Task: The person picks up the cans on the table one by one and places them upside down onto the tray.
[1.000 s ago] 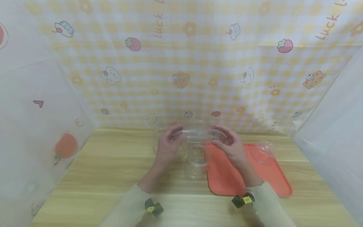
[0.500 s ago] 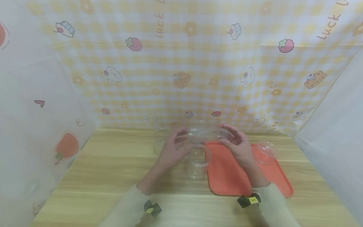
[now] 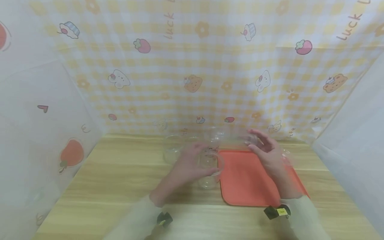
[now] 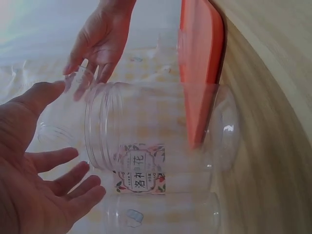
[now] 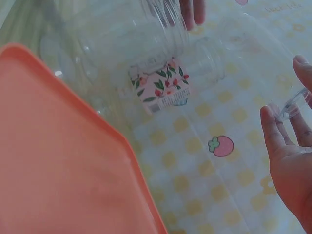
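Observation:
My right hand (image 3: 266, 151) pinches one end of a clear plastic jar (image 5: 261, 63), which lies sideways in the air above the red tray's back edge. In the right wrist view the fingertips and thumb sit at that end. My left hand (image 3: 190, 161) is beside an upright clear jar (image 3: 208, 181) at the front of the group, thumb reaching across near its rim. The left wrist view has its fingers (image 4: 53, 158) spread and relaxed by the threaded mouth (image 4: 102, 126). A floral label (image 4: 141, 168) shows on a clear container behind that jar.
The red tray (image 3: 249, 180) lies right of the jars, with a clear rounded piece (image 3: 287, 157) at its far right, partly behind my right arm. Other clear containers stand at the left (image 3: 171, 150) and back. A patterned cloth (image 3: 192, 66) hangs behind the wooden table (image 3: 120, 186).
My right hand has moved right with the sideways jar. My left hand has come away from the jar's other end and shifted down and right to the front upright jar.

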The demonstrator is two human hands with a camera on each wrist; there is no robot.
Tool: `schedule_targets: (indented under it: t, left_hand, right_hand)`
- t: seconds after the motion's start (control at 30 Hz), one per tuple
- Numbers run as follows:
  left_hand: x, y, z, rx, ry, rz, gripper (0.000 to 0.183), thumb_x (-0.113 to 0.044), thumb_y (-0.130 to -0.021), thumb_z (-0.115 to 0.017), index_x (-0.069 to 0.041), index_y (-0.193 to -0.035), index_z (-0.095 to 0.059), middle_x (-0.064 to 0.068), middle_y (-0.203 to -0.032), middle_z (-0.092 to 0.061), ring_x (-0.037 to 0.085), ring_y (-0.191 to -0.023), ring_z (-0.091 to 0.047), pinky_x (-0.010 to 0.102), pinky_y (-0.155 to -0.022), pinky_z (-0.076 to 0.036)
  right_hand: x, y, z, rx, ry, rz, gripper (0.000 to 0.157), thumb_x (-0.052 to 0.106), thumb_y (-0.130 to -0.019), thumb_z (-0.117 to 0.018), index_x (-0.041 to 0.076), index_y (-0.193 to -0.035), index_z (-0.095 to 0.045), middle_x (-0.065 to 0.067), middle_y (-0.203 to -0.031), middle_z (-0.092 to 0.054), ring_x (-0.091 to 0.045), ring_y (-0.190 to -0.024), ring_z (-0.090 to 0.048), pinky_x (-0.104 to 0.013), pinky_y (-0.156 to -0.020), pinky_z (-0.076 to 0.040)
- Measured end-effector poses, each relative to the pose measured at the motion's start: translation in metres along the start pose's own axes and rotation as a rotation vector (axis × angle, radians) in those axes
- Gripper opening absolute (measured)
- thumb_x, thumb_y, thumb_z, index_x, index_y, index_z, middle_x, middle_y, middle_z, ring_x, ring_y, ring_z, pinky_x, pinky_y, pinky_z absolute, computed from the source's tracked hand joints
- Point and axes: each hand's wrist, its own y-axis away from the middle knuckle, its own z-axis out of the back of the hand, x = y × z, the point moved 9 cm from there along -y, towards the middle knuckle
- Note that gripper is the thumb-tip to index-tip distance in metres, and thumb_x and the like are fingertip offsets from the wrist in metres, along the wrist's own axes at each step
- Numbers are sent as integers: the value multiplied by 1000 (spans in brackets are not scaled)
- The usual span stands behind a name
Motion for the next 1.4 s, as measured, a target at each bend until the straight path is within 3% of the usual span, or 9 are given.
schedule_targets:
  t: [0.1,0.23,0.37,0.63,0.73,0.87,1.03,1.23,1.4]
  left_hand:
    - [-5,-2,-8,43,-78,-3,80,-43,-77,-89,-33,-148,-53,-4,-135,-58,15,-127,-48,43,-102,-45]
    - [-8,-5,-18,89,-187,11,82,-48,-78,-87,-23,-149,-53,-1,-140,-53,18,-126,-49,40,-100,-48]
    - [-14,-9,-25,107,-252,-16,52,-45,-80,-85,-18,-121,-68,2,-146,-51,20,-130,-47,37,-104,-45]
    - [-17,-12,-30,137,-373,-3,31,-37,-84,-80,-20,-107,-70,5,-148,-50,24,-130,-46,39,-106,-44]
    - [-16,-14,-33,172,-420,32,21,-37,-85,-77,-24,-98,-67,4,-150,-49,23,-128,-46,38,-100,-48]
    - [-17,-19,-37,233,-515,87,38,-41,-86,-75,-20,-117,-70,6,-142,-54,23,-121,-48,34,-90,-52]
    - [-21,-21,-37,284,-619,105,74,-47,-85,-76,-12,-146,-55,8,-130,-56,23,-118,-49,30,-95,-50]
    - [-26,-22,-36,287,-638,94,73,-47,-86,-76,-13,-146,-55,8,-128,-56,23,-116,-48,28,-89,-52]
    - [-27,-23,-36,288,-666,85,55,-47,-86,-75,-16,-130,-66,8,-129,-56,25,-116,-49,28,-87,-52]
  right_hand:
    - [3,3,7,-11,14,-17,50,-23,-93,-56,-11,-141,-49,-20,-141,-54,-33,-127,-57,-47,-101,-48]
    - [5,6,14,-23,35,-38,51,-23,-92,-56,-11,-141,-49,-20,-142,-54,-33,-126,-57,-47,-100,-48]
    - [8,10,21,-38,75,-53,51,-24,-91,-57,-11,-141,-49,-23,-142,-52,-33,-125,-58,-44,-97,-52]
    - [12,14,29,-48,133,-61,54,-26,-89,-57,-13,-140,-48,-22,-141,-54,-34,-122,-60,-44,-96,-51]
    - [14,15,31,-43,149,-55,54,-28,-88,-57,-13,-140,-49,-21,-140,-55,-31,-121,-61,-42,-96,-52]
    - [17,15,33,-32,155,-43,55,-29,-87,-58,-14,-139,-48,-22,-141,-54,-27,-120,-61,-39,-95,-53]
    - [19,17,39,-43,179,-54,55,-27,-87,-59,-14,-139,-48,-22,-142,-53,-26,-119,-62,-38,-94,-54]
    - [24,18,46,-41,201,-55,55,-28,-87,-58,-15,-139,-47,-26,-143,-50,-26,-120,-61,-39,-94,-53]
    - [31,16,47,2,186,-36,55,-29,-88,-56,-17,-140,-45,-26,-144,-49,-28,-125,-58,-39,-95,-53]
